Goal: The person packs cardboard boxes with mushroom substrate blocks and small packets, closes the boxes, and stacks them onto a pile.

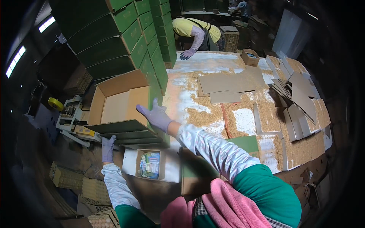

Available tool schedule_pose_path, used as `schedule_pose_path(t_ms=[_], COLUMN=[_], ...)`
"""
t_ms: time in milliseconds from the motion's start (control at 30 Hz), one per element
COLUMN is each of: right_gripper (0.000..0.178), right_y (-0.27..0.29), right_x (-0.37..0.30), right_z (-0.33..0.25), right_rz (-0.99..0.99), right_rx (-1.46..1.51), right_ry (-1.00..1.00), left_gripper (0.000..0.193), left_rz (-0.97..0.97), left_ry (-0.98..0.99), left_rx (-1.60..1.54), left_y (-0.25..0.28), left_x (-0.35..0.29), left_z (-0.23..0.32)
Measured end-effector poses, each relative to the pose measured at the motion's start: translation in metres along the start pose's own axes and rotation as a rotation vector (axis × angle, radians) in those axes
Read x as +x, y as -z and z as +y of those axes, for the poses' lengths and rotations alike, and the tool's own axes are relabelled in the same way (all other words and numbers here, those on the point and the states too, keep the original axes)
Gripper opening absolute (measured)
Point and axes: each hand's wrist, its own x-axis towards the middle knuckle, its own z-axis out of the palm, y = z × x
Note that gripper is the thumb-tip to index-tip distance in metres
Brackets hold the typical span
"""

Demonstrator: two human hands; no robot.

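We should keep the open box, left of centre, level and just off the tall stack of green boxes that fills the upper left, since a knock could shift it. Our right hand is spread over the box's right wall, thumb towards the inside and fingers along the green outside, so it holds that wall; pressing with the whole palm would spare the thin edge a crease. Our left hand is at the lower left corner, fingers bent, but whether it grips or merely steadies we cannot tell; support from below there should stop a tilt. As for materials, the table across the right is a pale, worn surface strewn with loose, flaky tan shavings. The stack is smooth, square-edged card, green outside, while our box shows plain matt brown within. Flat grey-brown cardboard sheets lie overlapping at upper centre right. Bumpy, moulded egg trays sit at lower left. Below our box, a small carton holds glossy, crinkled packets. Smallest is the round, shiny yellow tape roll at far left.
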Motion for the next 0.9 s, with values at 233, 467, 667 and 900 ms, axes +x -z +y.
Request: schedule_pose_path(t_ms=[233, 467, 667, 900], right_gripper=[0.080, 0.126, 0.094, 0.061], right_y=[0.231, 0.275, 0.288, 0.365], right_x=[-0.183, -0.380, -0.389, -0.284], right_z=[0.148, 0.321, 0.291, 0.120], right_rz=[-0.210, 0.021, 0.303, 0.124], right_rx=[-0.289, -0.386, -0.309, 0.219], right_ry=[0.173, -0.216, 0.066, 0.333], left_gripper=[0.098, 0.113, 0.101, 0.067], left_rz=[-0.479, -0.795, -0.833, -1.096], left_ry=[-0.140, -0.286, -0.027, -0.021], left_rx=[0.197, 0.683, 0.312, 0.391], left_y=[-0.137, -0.219, -0.177, -0.182], left_x=[-0.180, -0.302, -0.271, -0.201], left_z=[0.085, 0.029, 0.110, 0.295])
